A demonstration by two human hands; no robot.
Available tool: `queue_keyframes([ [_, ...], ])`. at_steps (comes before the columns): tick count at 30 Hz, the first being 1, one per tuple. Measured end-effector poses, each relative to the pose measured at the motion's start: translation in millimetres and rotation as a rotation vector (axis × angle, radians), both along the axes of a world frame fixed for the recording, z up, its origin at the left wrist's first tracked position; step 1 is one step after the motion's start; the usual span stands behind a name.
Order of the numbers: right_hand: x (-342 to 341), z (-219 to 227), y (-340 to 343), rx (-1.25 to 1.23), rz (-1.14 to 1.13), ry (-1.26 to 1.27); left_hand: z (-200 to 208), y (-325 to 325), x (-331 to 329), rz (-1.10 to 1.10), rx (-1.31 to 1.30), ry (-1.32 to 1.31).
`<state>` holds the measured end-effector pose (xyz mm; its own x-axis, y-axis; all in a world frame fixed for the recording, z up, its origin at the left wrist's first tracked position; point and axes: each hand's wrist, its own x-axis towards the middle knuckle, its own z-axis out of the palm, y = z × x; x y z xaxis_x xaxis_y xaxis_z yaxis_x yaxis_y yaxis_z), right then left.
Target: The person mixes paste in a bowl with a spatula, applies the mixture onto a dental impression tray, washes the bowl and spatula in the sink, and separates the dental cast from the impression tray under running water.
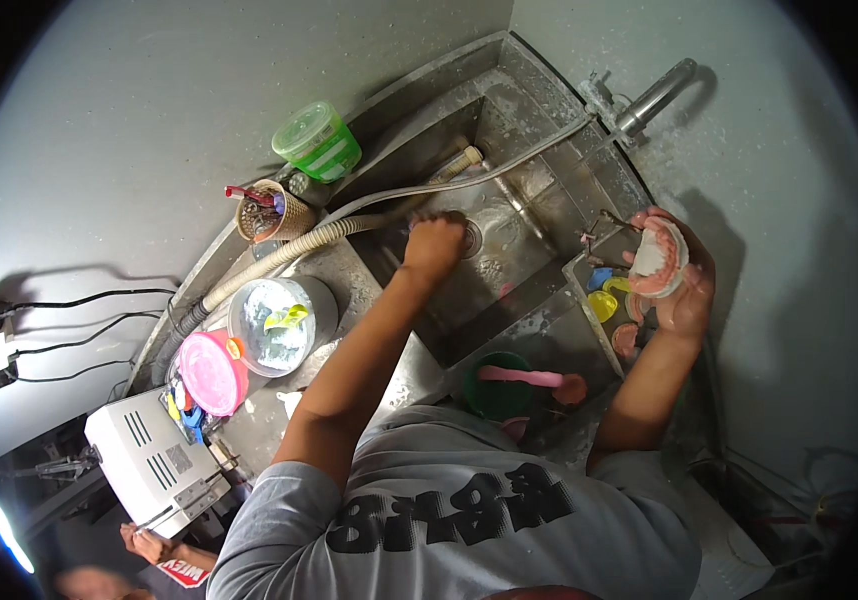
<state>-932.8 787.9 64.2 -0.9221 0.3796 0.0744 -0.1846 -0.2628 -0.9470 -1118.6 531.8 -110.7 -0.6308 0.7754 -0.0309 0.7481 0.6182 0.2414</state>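
My right hand (pixel 687 305) is raised over the right side of the sink, its fingers wrapped round a dental model (pixel 659 258) with white plaster and a pink, arch-shaped gum part. Thin metal rods stick out from the model's left side. Down in the metal sink (pixel 539 285), my left hand (pixel 436 245) is closed close to the drain (pixel 471 238). Its fingertips are turned away, and whatever they may hold is hidden. Below the model, a tray (pixel 599 330) holds pink arch-shaped pieces (pixel 626 338) and yellow and blue items.
A faucet (pixel 654 100) and hose (pixel 509 165) reach over the sink. At left stand a green tub (pixel 317 142), a cup of tools (pixel 276 210), a clear bucket (pixel 284 325) and a pink-lidded tub (pixel 214 372). A green bowl (pixel 497 395) sits near me. Another person's hand (pixel 146 543) is beside a white machine (pixel 154 460).
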Motion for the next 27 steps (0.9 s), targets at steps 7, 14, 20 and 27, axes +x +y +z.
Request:
queue_keyframes([
  [7, 2, -1, -6, -0.364, 0.196, 0.132, -9, -27, 16, 0.174, 0.256, 0.257],
  [14, 6, 8, -17, -0.437, 0.189, 0.088, 60, -54, 25, 0.476, 0.686, -1.021],
  [20, 14, 18, -33, -0.389, 0.234, 0.104, 52, -72, 54, 0.295, 0.083, 0.009],
  [27, 34, 39, -57, -0.325, 0.263, 0.11, 43, -96, 70, 0.275, 0.299, 0.471],
])
